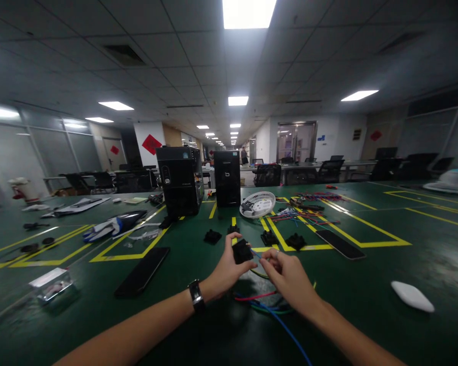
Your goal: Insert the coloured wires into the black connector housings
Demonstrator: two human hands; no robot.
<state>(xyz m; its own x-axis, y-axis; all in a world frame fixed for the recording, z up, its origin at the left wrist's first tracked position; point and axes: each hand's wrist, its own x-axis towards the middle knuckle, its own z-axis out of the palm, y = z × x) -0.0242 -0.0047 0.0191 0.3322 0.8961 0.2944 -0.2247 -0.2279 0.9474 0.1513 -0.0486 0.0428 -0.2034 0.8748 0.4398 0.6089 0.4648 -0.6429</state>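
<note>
My left hand (229, 267), with a watch on its wrist, is closed around a small black block-shaped part (242, 251). Close on its right, my right hand (284, 272) pinches a thin blue wire (256, 253) that runs to the side of the black part. Whether the wire's end sits inside the part cannot be made out. Beneath the hands lie loose red, blue and green wires (265, 305) on the green table. Just beyond them are several similar black parts, among them one on the left (212, 236) and one on the right (295, 241).
Two black computer towers, a left one (179, 183) and a right one (228, 180), stand at the back. A white plastic basket-like cover (258, 205) and bundled wires (309, 216) lie right of them. Dark flat slabs (143, 272) (339, 244) flank the hands; a white object (412, 296) lies right.
</note>
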